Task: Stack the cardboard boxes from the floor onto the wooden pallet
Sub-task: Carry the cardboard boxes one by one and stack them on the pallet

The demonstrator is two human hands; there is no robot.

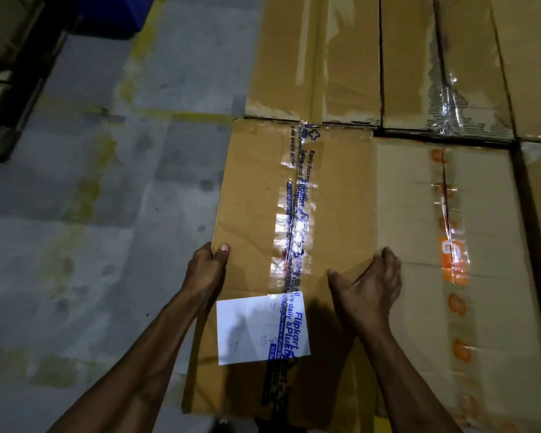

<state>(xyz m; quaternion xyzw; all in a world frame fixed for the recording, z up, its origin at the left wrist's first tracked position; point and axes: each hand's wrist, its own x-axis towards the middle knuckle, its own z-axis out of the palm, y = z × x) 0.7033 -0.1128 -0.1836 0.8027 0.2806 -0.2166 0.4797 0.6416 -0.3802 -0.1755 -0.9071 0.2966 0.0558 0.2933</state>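
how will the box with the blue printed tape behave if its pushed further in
The box with blue tape probably slides as one stiff piece: its top looks flat, seam taped. Left hand grips its edge; right hand rests on top. The glossy tape may be slippery. Weight cannot be judged.

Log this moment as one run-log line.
left hand: grips taped box left edge | right hand: open, at its right side | box beside orange-taped box
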